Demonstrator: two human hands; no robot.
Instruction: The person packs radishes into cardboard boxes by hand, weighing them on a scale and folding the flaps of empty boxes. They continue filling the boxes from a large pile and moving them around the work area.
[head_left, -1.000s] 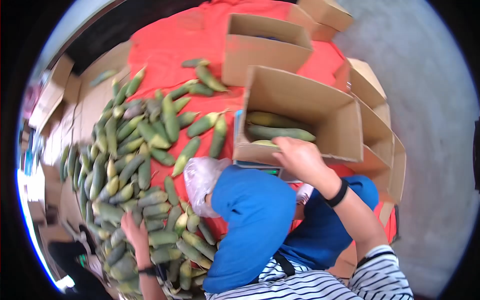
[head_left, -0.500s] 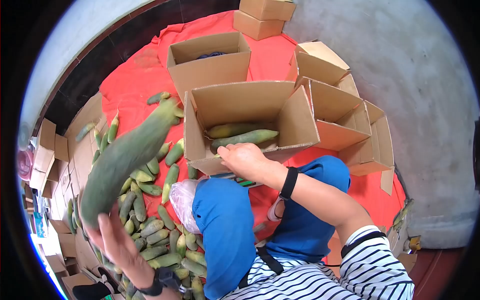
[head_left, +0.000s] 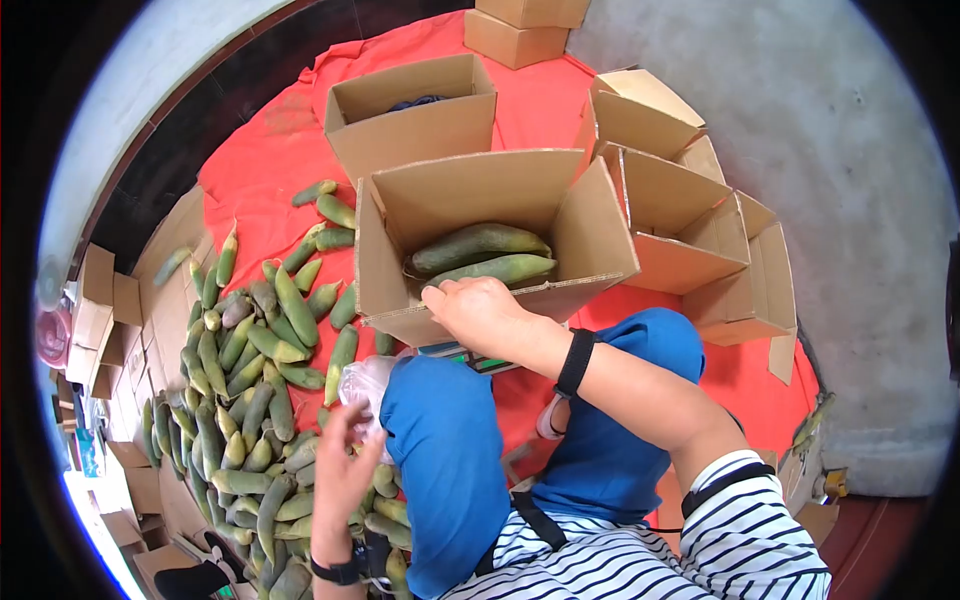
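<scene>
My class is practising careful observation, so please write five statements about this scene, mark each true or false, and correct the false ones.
1. The right hand is at the near edge of a cardboard box. True.
2. The left hand grips a green vegetable. False: it is open, with no vegetable in it.
3. Both wrists wear dark bands. True.
4. That box contains no vegetables. False: at least two green vegetables lie inside it.
5. The loose pile of vegetables is on the person's right. False: it is on their left.
</scene>
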